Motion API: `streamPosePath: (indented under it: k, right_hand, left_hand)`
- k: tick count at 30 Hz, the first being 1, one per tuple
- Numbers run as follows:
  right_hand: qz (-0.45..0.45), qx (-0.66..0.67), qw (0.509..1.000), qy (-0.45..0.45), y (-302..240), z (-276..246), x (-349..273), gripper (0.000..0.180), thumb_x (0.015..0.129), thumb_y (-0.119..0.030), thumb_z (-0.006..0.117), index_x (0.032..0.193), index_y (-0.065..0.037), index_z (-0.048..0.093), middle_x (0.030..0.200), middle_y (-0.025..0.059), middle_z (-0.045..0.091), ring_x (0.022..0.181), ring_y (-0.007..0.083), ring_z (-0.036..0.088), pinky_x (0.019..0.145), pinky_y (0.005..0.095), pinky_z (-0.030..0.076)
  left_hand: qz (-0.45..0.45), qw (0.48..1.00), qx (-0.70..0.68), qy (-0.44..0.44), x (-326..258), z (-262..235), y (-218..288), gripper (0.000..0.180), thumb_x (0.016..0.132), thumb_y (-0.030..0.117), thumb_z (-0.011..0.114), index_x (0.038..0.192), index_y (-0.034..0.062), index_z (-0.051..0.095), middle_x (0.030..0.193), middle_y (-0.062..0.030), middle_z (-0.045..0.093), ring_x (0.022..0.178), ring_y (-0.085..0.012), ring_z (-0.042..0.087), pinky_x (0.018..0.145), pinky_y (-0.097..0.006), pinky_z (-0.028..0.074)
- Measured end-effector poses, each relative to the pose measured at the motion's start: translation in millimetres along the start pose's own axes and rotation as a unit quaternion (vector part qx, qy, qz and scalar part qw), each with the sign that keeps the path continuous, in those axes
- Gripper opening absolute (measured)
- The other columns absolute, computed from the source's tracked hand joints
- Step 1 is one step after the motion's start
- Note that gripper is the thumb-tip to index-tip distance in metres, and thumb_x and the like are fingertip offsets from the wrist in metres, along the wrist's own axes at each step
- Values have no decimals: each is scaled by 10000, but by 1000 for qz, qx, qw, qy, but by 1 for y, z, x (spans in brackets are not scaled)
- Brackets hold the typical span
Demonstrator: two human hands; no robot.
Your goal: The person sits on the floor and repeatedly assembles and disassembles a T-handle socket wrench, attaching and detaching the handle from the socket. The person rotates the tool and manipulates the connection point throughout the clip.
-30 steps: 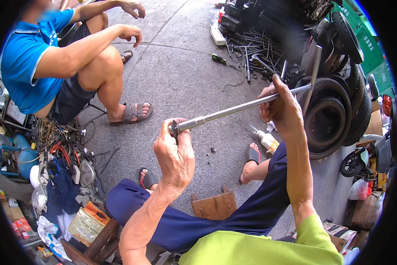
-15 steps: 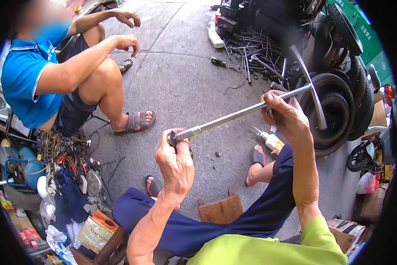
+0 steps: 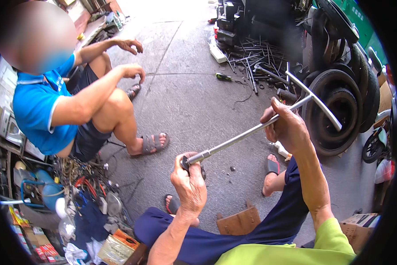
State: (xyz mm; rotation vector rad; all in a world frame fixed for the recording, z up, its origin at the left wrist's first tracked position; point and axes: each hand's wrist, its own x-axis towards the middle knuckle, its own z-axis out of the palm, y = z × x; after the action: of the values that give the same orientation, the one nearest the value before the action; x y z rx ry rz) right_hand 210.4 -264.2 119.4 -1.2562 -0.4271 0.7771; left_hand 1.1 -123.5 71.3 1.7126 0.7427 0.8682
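A silver T-handle socket wrench (image 3: 236,142) spans both hands, its crossbar up at the right and its socket end down at the left. My right hand (image 3: 289,128) closes around the shaft just below the crossbar. Near the socket end, my left hand (image 3: 189,184) grips a small black part (image 3: 186,163), with thumb and fingers around it. The socket meets this part; its full shape is hidden by the fingers. Both hands are in front of me, above my lap and the grey floor.
A person in a blue shirt (image 3: 41,108) sits at the left, hands over the knees. Tyres (image 3: 335,112) and scattered metal rods (image 3: 251,66) lie at the right. A green-handled screwdriver (image 3: 223,77) is on the floor. Between my feet stands a low brown wooden piece (image 3: 239,221). Cables and clutter (image 3: 81,176) fill the left side.
The surroundings have shifted down and rightward in the picture, and both hands with them. The wrench's crossbar has turned to a more slanted angle. Both grips stay closed.
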Motion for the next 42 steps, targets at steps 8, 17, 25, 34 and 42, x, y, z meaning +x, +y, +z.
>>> streamPosePath:
  k: [8,17,25,34,42]
  right_hand:
    - [14,-170,984,48,-8,0,-4,475,783,-499,764,614,-74,637,493,23,559,419,62,493,401,191,348]
    - [3,-146,989,8,-16,-6,-4,449,705,-425,851,720,-27,644,531,5,535,465,76,517,438,176,390]
    - [-23,-71,997,5,-14,-12,-4,292,762,-194,781,878,15,614,560,40,559,434,86,511,401,200,381]
    - [-34,-211,974,76,-16,-3,-6,585,843,-559,664,649,-7,669,470,26,518,394,78,475,372,208,353]
    - [35,-218,974,53,-24,-3,-7,431,743,-397,806,665,-10,634,482,16,493,414,78,456,380,203,300]
  left_hand:
    - [-72,997,-22,11,-1,1,2,171,944,124,503,912,-17,595,821,-72,663,783,-136,609,755,-284,484]
    - [-87,996,-14,-15,-3,4,-10,192,954,142,515,937,-31,598,838,-79,670,783,-123,607,728,-276,487]
    - [-59,998,2,-40,-4,8,-8,179,955,122,506,946,-39,584,854,-91,679,814,-138,627,774,-285,500]
    - [-69,997,-2,-40,-4,4,1,191,963,136,504,932,-34,586,843,-89,682,792,-124,612,758,-278,493]
    - [-80,996,-15,-41,-3,1,-8,195,963,130,503,919,-37,594,843,-95,684,797,-138,621,765,-285,495]
